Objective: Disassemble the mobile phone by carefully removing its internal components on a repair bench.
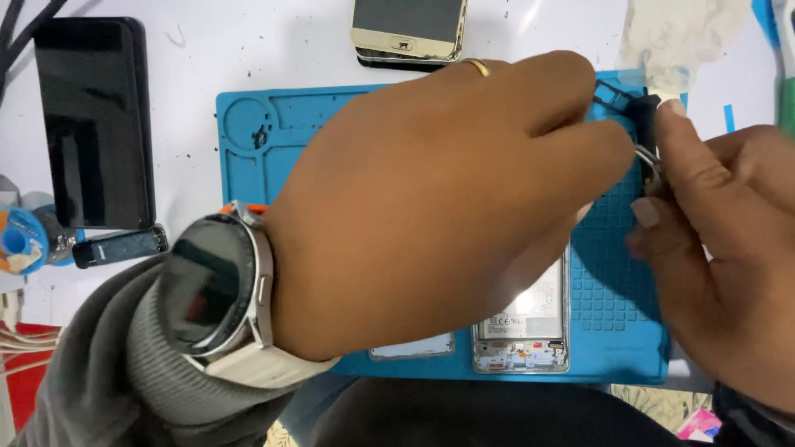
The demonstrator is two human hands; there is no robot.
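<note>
Matt blue rubbery mat (613, 331), glossy glass-faced metal wristwatch (211, 285), ribbed grey cloth sleeve (99, 372).

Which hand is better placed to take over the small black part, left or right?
Probably the right hand: its fingertips already pinch the small black part, while the left hand only reaches across to it.

white table (248, 50) | blue mat (273, 132) | black phone (95, 124) | gold phone (407, 29) | white cloth (679, 33)

The left hand (431, 207) hides most of the opened phone (522, 327) on the blue mat (248, 165). The gold phone (407, 29) is cut off by the top edge.
</note>
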